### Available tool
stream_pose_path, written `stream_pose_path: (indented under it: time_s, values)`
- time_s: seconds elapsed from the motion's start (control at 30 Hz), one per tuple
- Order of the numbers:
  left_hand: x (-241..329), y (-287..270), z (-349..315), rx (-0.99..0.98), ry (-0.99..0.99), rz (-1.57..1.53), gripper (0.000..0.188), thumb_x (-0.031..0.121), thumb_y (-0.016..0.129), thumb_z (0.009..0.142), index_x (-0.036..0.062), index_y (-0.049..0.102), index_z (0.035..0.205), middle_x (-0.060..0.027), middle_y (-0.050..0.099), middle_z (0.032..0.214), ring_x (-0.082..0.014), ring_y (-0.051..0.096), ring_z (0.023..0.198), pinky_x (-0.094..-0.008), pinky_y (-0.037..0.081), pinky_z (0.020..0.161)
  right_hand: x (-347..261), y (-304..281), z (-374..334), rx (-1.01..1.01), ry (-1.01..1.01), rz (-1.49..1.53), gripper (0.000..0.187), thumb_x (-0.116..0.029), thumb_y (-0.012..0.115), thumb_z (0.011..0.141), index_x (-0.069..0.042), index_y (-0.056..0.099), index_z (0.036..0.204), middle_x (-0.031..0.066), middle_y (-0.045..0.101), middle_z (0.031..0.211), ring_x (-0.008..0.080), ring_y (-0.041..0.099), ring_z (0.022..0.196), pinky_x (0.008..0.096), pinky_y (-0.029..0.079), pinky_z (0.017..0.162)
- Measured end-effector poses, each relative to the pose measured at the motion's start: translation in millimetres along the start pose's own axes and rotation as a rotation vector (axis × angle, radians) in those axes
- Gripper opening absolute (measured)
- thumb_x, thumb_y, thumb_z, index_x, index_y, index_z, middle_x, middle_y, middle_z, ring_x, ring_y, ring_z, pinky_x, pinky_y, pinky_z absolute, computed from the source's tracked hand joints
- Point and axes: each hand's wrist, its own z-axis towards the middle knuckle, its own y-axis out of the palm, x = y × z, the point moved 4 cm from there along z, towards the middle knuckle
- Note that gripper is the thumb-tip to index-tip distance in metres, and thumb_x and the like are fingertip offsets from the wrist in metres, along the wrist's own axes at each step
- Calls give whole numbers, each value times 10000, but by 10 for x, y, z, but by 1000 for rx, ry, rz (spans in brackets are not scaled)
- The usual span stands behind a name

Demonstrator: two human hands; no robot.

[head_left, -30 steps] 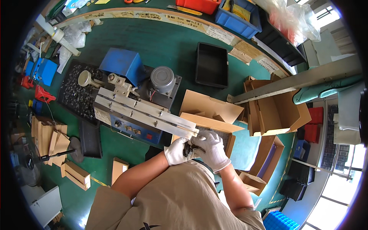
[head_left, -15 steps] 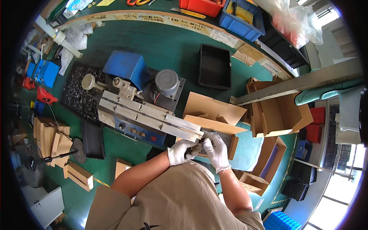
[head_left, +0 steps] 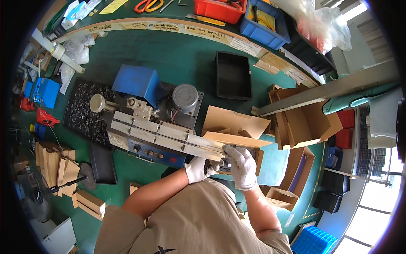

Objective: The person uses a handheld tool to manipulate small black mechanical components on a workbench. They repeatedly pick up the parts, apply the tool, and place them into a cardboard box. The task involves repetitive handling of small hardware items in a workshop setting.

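Note:
Both my hands wear white gloves and work at the right end of a bench machine's long metal rails [head_left: 169, 133]. My left hand [head_left: 197, 170] is curled just below the rail end, its fingertips dirty grey; what lies in them is too small to make out. My right hand [head_left: 242, 168] has its fingers bent together against the rail tip, above an open cardboard box [head_left: 259, 161] that holds rows of small metal parts. Whatever the right fingers pinch is hidden. The machine carries a blue cover [head_left: 136, 83], a grey round motor [head_left: 185, 97] and a blue control panel [head_left: 150, 151].
A black tray [head_left: 86, 112] of small dark parts adjoins the machine's left end. An empty black bin [head_left: 233, 76] stands behind. Larger cardboard boxes [head_left: 311, 112] sit to the right, under a slanting metal beam [head_left: 330, 91]. A shelf edge [head_left: 186, 29] with bins crosses the back.
My right hand has shifted slightly right and down at the rail end, its fingers more bent. My left hand stays curled beneath the rails. The whole view has shifted a little.

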Motion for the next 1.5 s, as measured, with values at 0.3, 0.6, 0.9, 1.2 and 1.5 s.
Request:
stream_pose_path:
  time_s: [0.3,0.6,0.9,1.2,1.5]
  values:
    - [86,235,-13,-194,82,-199,269,298,487,1043,78,594,1154,-97,672,1061,-208,673,916,-321,577,721,-112,81,22,119,-89,-37,470,75,742,687,-100,701,1121,57,708,955,266,649,841,370,532,779]
    - [-136,379,101,-244,48,-201,479,472,442,1052,73,573,1283,-133,613,1307,-292,601,1218,-423,557,968,-4,-92,-344,-135,147,-112,578,-171,844,604,-99,703,1160,149,603,1223,363,570,1083,489,460,932]
    - [-409,549,125,43,188,-313,350,397,516,1048,84,612,1171,-75,680,1063,-193,676,951,-304,585,719,395,-121,-496,-79,71,196,211,-83,745,752,-100,718,961,109,670,1088,331,617,1039,443,479,912]
    - [-449,261,86,149,132,-248,262,376,512,1049,143,601,967,-33,648,807,-174,648,706,-242,385,450,276,-144,-70,78,-39,140,276,26,732,731,-64,663,983,108,669,961,323,636,892,423,494,806]
    - [-298,-52,64,34,75,-210,196,277,529,1018,115,638,1024,-45,679,859,-179,669,705,-232,437,456,129,122,11,142,-84,129,328,-39,797,713,-49,687,1022,105,672,987,313,643,945,417,500,849]
